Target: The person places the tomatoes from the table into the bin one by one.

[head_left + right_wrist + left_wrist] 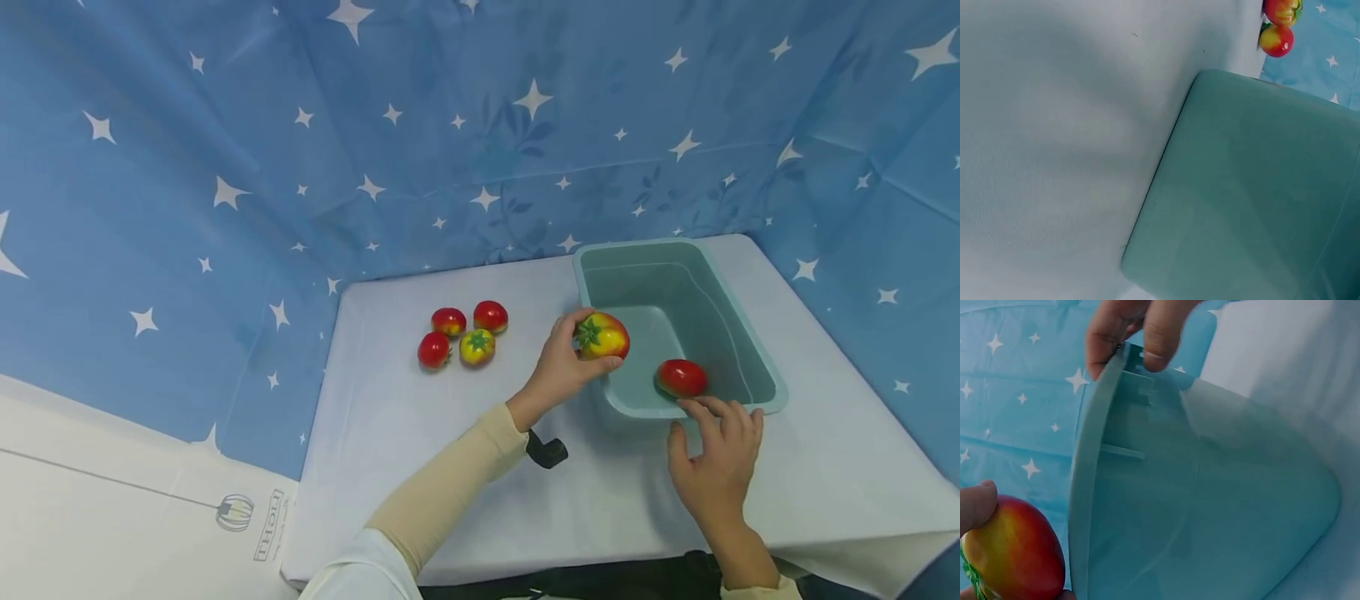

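My left hand [557, 371] holds a red and yellow tomato [603, 336] with a green calyx, thumb on the near side, fingers behind. It is over the left rim of a blue-green plastic basin [645, 271]. In the left wrist view the same tomato [1019, 550] shows beside the basin's rim [1085, 487]. My right hand [716, 462] grips the basin's near rim, fingers over the top and thumb outside. Inside the basin, close to those fingers, lies a red tomato [681, 378]. The right wrist view shows the basin's outer wall [1241, 187], the hand itself out of frame.
Several more tomatoes [477, 347] lie grouped on the white-covered table [390, 433], left of the basin. Blue star-patterned cloth [450, 150] rises behind the table and along its sides. A black device [546, 452] sits at my left wrist.
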Demonstrator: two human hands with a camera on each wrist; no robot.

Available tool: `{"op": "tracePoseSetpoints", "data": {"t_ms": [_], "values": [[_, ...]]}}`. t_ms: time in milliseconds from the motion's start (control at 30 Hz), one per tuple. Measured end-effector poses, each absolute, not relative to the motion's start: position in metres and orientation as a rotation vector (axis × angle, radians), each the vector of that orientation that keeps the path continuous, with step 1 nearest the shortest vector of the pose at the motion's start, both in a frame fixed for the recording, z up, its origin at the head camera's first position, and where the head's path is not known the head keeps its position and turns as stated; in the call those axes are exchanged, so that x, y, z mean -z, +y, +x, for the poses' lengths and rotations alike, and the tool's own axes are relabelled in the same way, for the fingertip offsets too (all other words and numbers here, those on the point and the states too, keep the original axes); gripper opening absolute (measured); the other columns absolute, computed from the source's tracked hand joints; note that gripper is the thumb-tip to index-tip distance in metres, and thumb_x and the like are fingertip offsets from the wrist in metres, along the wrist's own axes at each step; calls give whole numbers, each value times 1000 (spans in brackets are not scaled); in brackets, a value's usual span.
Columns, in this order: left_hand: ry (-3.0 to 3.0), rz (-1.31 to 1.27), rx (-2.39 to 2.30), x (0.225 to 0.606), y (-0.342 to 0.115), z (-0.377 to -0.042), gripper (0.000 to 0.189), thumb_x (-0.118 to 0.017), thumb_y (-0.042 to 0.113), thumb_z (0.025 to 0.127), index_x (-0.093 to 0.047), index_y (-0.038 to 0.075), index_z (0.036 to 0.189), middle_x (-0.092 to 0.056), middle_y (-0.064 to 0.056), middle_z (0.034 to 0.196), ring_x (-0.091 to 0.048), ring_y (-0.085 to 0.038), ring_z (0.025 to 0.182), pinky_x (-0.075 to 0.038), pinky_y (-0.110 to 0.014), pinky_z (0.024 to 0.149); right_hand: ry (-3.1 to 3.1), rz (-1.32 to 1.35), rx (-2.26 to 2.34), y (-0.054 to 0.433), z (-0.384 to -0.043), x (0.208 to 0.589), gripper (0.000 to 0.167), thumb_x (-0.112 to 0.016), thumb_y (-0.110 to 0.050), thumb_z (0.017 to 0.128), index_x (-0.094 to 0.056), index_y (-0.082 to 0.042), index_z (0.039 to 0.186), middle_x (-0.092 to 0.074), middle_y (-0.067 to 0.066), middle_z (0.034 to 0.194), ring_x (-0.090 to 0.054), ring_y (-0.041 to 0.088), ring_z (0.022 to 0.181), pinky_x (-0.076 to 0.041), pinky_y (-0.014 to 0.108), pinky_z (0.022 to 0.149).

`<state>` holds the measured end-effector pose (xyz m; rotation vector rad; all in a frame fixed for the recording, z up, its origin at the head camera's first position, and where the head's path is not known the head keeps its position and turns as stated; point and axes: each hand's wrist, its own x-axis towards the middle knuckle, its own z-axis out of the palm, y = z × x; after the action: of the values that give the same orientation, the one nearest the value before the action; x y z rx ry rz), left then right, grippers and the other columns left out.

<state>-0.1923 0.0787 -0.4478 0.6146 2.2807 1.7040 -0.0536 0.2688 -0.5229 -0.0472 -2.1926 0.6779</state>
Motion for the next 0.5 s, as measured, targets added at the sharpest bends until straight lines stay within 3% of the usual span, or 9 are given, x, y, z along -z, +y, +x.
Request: {"op": "tracePoseSetpoints", "data": {"t_ms": [200, 500], "values": [[2367, 748, -1666, 445, 87, -189, 77, -77, 33, 85, -36, 15, 148, -43, -3, 137, -48, -10, 109, -47, -25, 92, -2143, -43, -709, 267, -54, 522, 33, -58, -10, 77, -67, 1, 107, -59, 24, 111, -45, 46, 112, -6, 66, 113], [2314, 746, -1675, 439, 113, -188, 77, -75, 38, 86, -35, 15, 148, -41, -1, 142, -48, -10, 112, -47, -20, 90, -2146, -41, -708, 269, -55, 525, 34, -60, -12, 77, -67, 0, 108, -60, 24, 112, -45, 46, 112, -6, 67, 112]]}}
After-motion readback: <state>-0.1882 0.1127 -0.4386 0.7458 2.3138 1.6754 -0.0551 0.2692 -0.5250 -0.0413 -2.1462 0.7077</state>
